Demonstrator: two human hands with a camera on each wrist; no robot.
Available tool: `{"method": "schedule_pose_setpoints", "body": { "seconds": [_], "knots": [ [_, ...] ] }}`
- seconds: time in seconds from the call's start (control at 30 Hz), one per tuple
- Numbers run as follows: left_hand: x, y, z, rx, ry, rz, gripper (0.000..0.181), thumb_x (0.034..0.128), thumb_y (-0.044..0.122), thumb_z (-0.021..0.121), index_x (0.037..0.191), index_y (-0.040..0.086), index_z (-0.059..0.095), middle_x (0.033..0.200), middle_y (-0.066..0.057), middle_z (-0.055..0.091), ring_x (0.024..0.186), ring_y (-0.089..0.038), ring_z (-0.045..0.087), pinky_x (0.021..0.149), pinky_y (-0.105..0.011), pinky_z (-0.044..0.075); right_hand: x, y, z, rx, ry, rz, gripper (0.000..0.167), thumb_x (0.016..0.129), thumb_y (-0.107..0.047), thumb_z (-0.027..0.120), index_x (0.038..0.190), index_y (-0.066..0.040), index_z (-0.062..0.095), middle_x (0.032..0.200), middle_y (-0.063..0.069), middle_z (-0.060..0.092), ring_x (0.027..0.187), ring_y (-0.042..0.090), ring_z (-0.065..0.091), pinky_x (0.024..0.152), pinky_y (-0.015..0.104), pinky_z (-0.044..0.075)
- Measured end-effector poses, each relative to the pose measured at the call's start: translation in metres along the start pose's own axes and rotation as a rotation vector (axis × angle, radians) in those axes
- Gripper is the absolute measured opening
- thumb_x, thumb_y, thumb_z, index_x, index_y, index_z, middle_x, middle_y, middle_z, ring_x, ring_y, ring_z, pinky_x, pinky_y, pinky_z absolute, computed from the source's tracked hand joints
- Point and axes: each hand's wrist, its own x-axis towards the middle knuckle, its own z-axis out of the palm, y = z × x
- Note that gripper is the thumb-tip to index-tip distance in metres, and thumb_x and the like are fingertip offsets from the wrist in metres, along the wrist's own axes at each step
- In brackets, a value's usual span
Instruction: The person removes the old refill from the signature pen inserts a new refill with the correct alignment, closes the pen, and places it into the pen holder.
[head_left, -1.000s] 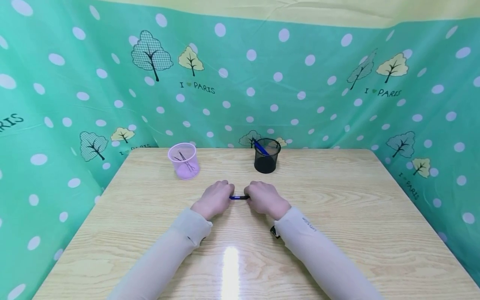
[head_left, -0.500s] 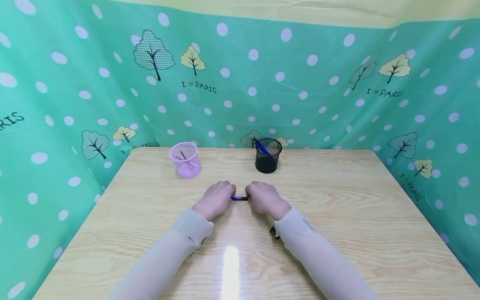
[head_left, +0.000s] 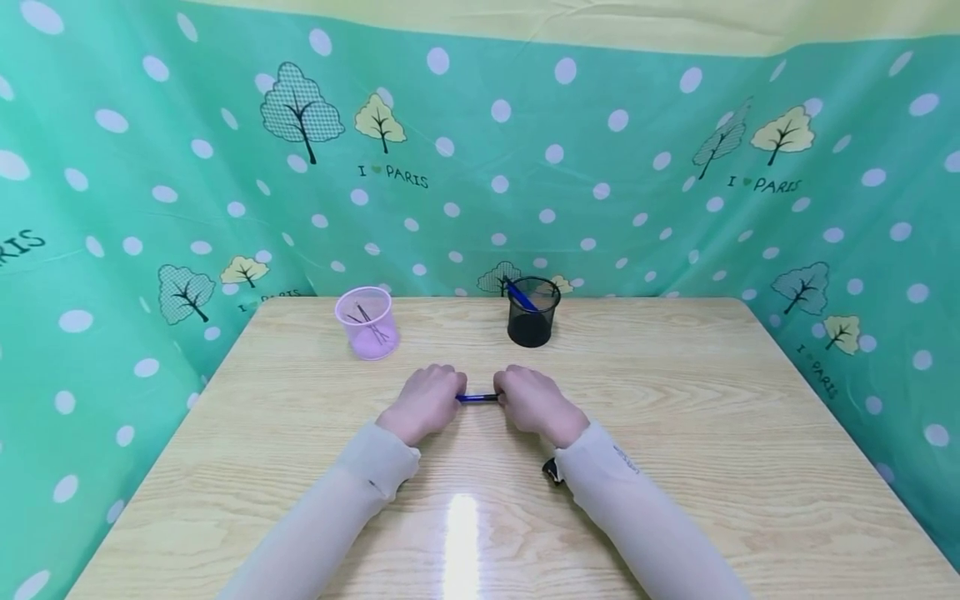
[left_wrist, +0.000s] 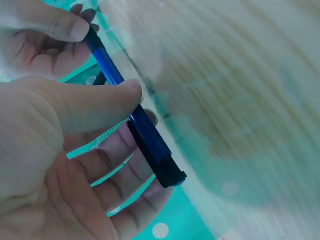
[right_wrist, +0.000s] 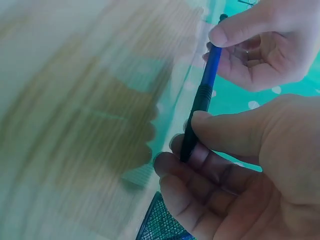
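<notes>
A blue pen [head_left: 477, 398] with a black grip and a black clip end is held crosswise between both hands above the wooden table. My left hand [head_left: 426, 402] pinches its blue barrel near the clip end, thumb on one side, as the left wrist view shows. At the other end, my right hand [head_left: 536, 402] pinches the black grip section [right_wrist: 202, 97] close to the tip. In the right wrist view the tip lies against the right fingers, so its very point is partly hidden. The knuckles of both hands face up in the head view.
Behind the left hand stands a lilac mesh pen cup [head_left: 369, 323] with thin dark sticks in it. A black mesh pen cup [head_left: 532, 321] holding a blue pen stands behind the right hand. A green dotted curtain [head_left: 480, 167] hangs along the back of the table [head_left: 712, 433].
The two hands have drawn slightly apart, and more of the pen shows between them. Both keep their grip on it. The cups have stayed in place.
</notes>
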Motion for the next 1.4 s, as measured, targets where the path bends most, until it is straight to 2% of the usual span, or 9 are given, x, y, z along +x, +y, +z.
{"method": "schedule_pose_setpoints", "body": {
  "seconds": [0.1,0.3,0.53,0.67,1.07,1.4],
  "knots": [
    [0.000,0.001,-0.003,0.011,0.008,-0.002,0.007,0.0817,0.006,0.066,0.081,0.013,0.066,0.074,0.001,0.054,0.070,-0.018,0.052,0.063,-0.033,0.043,-0.002,-0.001,-0.001,0.037,0.013,-0.007,0.007,0.090,-0.007,0.062,0.093,-0.010,0.066,0.082,0.000,0.054,0.073,0.016,0.052,0.067,0.032,0.046],
    [-0.004,0.003,-0.009,-0.022,0.036,-0.021,0.008,0.0808,0.005,0.066,0.080,0.013,0.067,0.073,0.001,0.054,0.070,-0.018,0.052,0.064,-0.033,0.043,-0.008,-0.002,-0.002,0.073,0.045,-0.055,0.018,0.089,-0.004,0.061,0.104,-0.008,0.070,0.087,0.003,0.057,0.078,0.016,0.055,0.072,0.032,0.049],
    [-0.013,0.007,-0.010,-0.089,0.054,-0.038,0.008,0.0798,0.007,0.072,0.086,0.011,0.069,0.078,0.001,0.055,0.072,-0.017,0.052,0.066,-0.033,0.045,-0.015,-0.003,-0.004,0.063,0.087,-0.087,0.010,0.090,-0.009,0.064,0.097,-0.012,0.071,0.081,-0.002,0.054,0.069,0.012,0.050,0.064,0.029,0.045],
    [-0.015,0.011,-0.011,-0.106,0.061,-0.038,0.009,0.0806,0.006,0.072,0.088,0.011,0.069,0.079,0.001,0.055,0.071,-0.016,0.053,0.065,-0.032,0.045,-0.019,-0.001,-0.004,0.056,0.119,-0.101,0.010,0.089,-0.009,0.065,0.096,-0.012,0.071,0.081,-0.003,0.054,0.070,0.011,0.051,0.065,0.029,0.046],
    [-0.021,0.018,-0.012,-0.093,0.108,0.002,0.011,0.0839,0.006,0.068,0.093,0.011,0.069,0.081,0.001,0.055,0.073,-0.016,0.054,0.066,-0.031,0.045,-0.028,0.004,-0.003,0.054,0.185,-0.138,0.014,0.087,-0.007,0.067,0.100,-0.010,0.071,0.085,-0.001,0.058,0.077,0.014,0.057,0.070,0.031,0.050],
    [-0.023,0.021,-0.012,-0.077,0.148,0.010,0.016,0.0846,0.002,0.065,0.096,0.012,0.070,0.082,0.000,0.057,0.075,-0.017,0.056,0.065,-0.031,0.045,-0.028,0.005,-0.003,0.034,0.207,-0.156,0.015,0.087,-0.008,0.068,0.101,-0.011,0.071,0.086,-0.002,0.060,0.079,0.014,0.059,0.068,0.031,0.050]
  ]
}}
